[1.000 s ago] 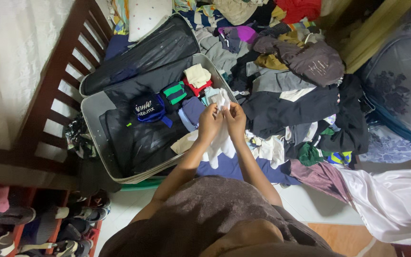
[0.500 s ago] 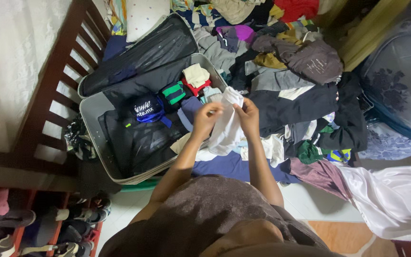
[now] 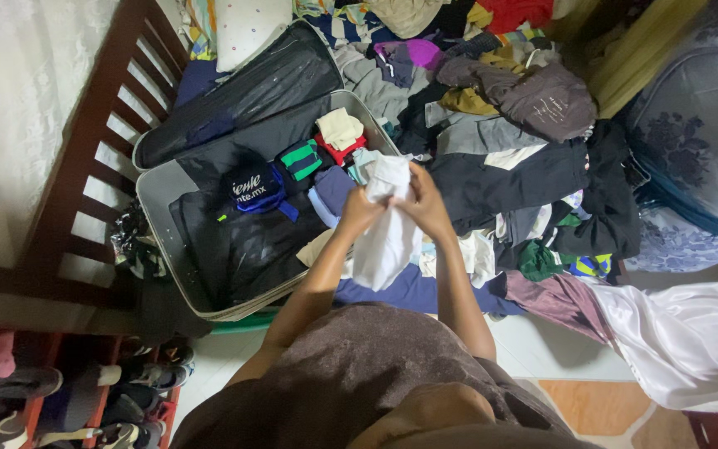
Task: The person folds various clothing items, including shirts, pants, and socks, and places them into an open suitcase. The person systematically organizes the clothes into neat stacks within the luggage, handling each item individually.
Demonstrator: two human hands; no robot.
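1. Head view, hands: left hand (image 3: pixel 362 209) and right hand (image 3: pixel 427 204) sit close together above the near edge of the open suitcase (image 3: pixel 153 199), both closed in a pinch on the top of one white garment (image 3: pixel 386 237). Fingers are curled tight; no gap shows between the palms and the cloth.
2. Head view, held item: the white garment hangs straight down from the two grips, its long axis running from the hands toward the person's body. Its upper end bunches above the knuckles; the lower end drapes loose over a blue cloth (image 3: pixel 409 291) on the bed.
3. Head view, key relation: the suitcase interior lies to the left of the hands and slightly away from the person, so the left hand is the nearer one to it.
4. Head view, suitcase contents: folded cream piece (image 3: pixel 340 129), green-and-black striped piece (image 3: pixel 302 160), navy cap (image 3: pixel 258 189).
5. Head view, surroundings: loose clothes pile (image 3: pixel 508 150) right of the hands; wooden headboard (image 3: pixel 93 141) to the left; shoes on a rack (image 3: pixel 68 391) below.
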